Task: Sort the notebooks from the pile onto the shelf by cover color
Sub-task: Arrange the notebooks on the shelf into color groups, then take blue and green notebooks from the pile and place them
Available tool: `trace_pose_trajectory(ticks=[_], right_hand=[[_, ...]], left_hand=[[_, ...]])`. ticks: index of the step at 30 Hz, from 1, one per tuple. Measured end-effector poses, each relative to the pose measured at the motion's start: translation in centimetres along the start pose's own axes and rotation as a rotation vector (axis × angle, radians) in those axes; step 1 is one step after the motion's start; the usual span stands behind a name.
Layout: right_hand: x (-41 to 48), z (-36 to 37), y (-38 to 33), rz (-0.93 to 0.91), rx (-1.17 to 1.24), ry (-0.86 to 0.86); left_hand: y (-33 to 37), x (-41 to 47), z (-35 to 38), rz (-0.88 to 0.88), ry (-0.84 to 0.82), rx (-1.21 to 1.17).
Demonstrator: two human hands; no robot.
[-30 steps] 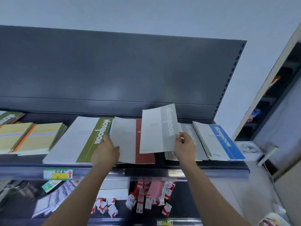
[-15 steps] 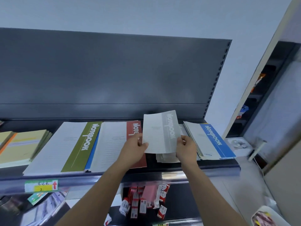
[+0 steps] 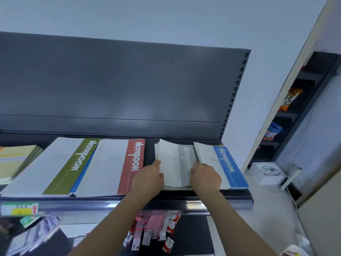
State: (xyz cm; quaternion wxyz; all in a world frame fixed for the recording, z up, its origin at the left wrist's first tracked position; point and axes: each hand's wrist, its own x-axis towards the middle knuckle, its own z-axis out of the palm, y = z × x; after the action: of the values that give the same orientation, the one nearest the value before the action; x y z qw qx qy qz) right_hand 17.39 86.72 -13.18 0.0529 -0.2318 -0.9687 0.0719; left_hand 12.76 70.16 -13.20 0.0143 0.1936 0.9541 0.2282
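Beside the blue stack (image 3: 226,164), our left hand (image 3: 147,181) and right hand (image 3: 205,179) grasp the grey stack (image 3: 175,163); squeezing harder could buckle its bowed covers and scatter them.

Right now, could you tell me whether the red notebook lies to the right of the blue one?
No, the red notebook lies left of the blue notebook, with the grey stack between them.

Cool even light, soft focus (edges bend), glare on shelf rail (image 3: 193,205).
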Motion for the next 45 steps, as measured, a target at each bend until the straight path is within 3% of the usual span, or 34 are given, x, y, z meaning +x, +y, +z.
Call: trace_pose_trajectory(ticks=[5,9,15,18,23,32,45], right_hand=[[0.1,0.3,1.1,-0.082,-0.063,-0.024],[-0.1,0.4,1.6,-0.123,-0.023,-0.007],[0.0,0.1,0.1,-0.33,0.091,0.126],[-0.3,0.2,-2.0,-0.469,0.11,0.142],[-1.7,0.0,-6.9,-0.685,0.048,0.132],[-5.8,1.1,-18.1,-0.967,-0.1,0.062],[-11.4,3.3,-37.7,-1.095,-0.063,0.053]], left_hand=[[1.2,-1.0,0.6,-0.019,0.01,0.173],[1.4,-1.2,0.2,-0.046,-0.01,0.174],[-1.4,-2.9,-2.0,-0.097,0.192,0.33],[-3.8,-4.6,-3.2,-0.157,0.212,0.503],[-7.4,-8.3,-5.8,-0.294,0.218,0.635],[-14.9,-15.5,-10.5,-0.538,0.241,0.651],[-30.2,-21.4,-19.3,-0.653,0.263,0.64]])
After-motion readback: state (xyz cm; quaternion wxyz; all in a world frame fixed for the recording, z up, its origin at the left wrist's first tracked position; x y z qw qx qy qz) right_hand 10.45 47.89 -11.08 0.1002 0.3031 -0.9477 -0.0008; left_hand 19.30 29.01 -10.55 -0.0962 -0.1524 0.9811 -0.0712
